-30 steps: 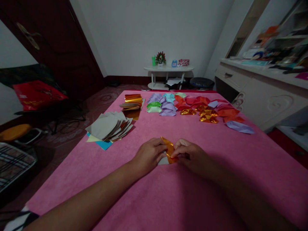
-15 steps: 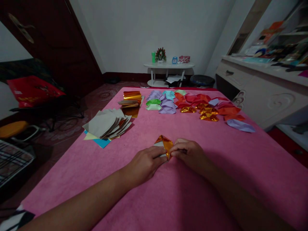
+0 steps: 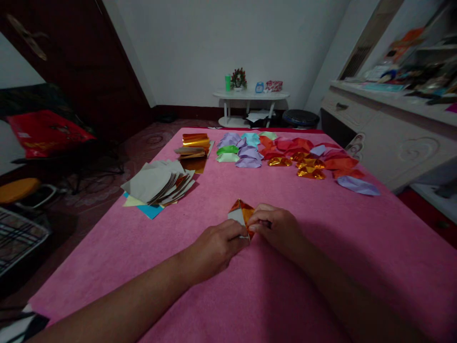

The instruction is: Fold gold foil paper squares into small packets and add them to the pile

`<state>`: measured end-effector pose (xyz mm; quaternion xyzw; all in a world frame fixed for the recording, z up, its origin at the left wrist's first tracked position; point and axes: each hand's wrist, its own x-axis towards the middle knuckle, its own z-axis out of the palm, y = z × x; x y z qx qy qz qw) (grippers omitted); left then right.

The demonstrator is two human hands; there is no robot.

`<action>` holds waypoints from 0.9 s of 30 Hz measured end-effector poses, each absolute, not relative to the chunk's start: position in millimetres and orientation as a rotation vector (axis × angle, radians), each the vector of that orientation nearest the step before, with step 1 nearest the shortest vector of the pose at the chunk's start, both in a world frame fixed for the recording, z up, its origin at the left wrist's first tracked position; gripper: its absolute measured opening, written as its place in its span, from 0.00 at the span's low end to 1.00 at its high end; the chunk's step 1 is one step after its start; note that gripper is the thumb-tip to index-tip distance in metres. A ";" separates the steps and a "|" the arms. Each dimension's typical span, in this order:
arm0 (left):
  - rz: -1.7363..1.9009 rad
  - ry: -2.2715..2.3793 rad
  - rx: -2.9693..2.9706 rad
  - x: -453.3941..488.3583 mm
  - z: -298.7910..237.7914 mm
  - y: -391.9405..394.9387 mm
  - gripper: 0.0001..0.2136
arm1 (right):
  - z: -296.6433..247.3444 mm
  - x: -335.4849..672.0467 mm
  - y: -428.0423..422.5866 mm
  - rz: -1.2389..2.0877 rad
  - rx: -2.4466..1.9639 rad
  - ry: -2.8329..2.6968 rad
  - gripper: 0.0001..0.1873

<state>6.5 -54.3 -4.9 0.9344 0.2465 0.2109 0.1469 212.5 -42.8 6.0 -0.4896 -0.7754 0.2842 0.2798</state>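
Observation:
A partly folded sheet of gold foil paper (image 3: 236,215), grey on its reverse side, lies on the pink cloth (image 3: 200,295) in front of me. My left hand (image 3: 223,243) presses on its lower left part with the fingers bent and close together. From the right, my right hand (image 3: 274,226) pinches the gold right edge between thumb and fingers. The paper's lower corner is partly covered by my fingers.
A fanned stack of grey-backed sheets (image 3: 153,183) lies to the left, with gold foil sheets (image 3: 195,140) behind it. Folded paper pieces in purple (image 3: 250,155), red (image 3: 296,145) and gold (image 3: 310,169) cover the table's far right part.
My right hand has shifted slightly left over the paper's gold edge. My left fingers have bent more and drawn back a little, baring more of the grey side.

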 end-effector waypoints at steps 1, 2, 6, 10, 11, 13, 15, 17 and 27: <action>0.640 0.688 2.668 6.3 -5.5 -54.5 0.10 | 7.1 212.0 -43.0 0.764 -1.329 -2.082 0.06; 0.674 0.669 2.644 6.3 -5.8 -54.8 0.10 | 8.3 211.4 -43.1 0.766 -1.350 -2.082 0.06; 0.740 0.711 2.558 7.4 -5.4 -56.5 0.12 | 10.4 208.9 -42.9 0.741 -1.408 -2.064 0.05; 0.668 0.728 2.608 9.3 -5.1 -57.3 0.12 | 6.2 207.4 -44.7 0.665 -1.431 -2.092 0.04; 0.650 0.715 2.617 9.3 -4.8 -57.3 0.12 | 5.1 207.0 -45.8 0.634 -1.432 -2.113 0.05; 0.622 0.686 2.616 8.0 -2.7 -56.9 0.13 | 4.2 205.6 -48.8 0.567 -1.439 -2.172 0.09; 0.589 0.664 2.604 4.4 2.2 -55.5 0.13 | 5.8 203.7 -52.1 0.529 -1.460 -2.228 0.12; 0.540 0.644 2.586 -1.4 9.6 -52.7 0.14 | 9.1 201.9 -55.0 0.539 -1.492 -2.261 0.12; 0.499 0.598 2.435 -18.2 19.0 -27.6 0.18 | 13.0 203.1 -56.0 0.725 -1.459 -2.120 0.09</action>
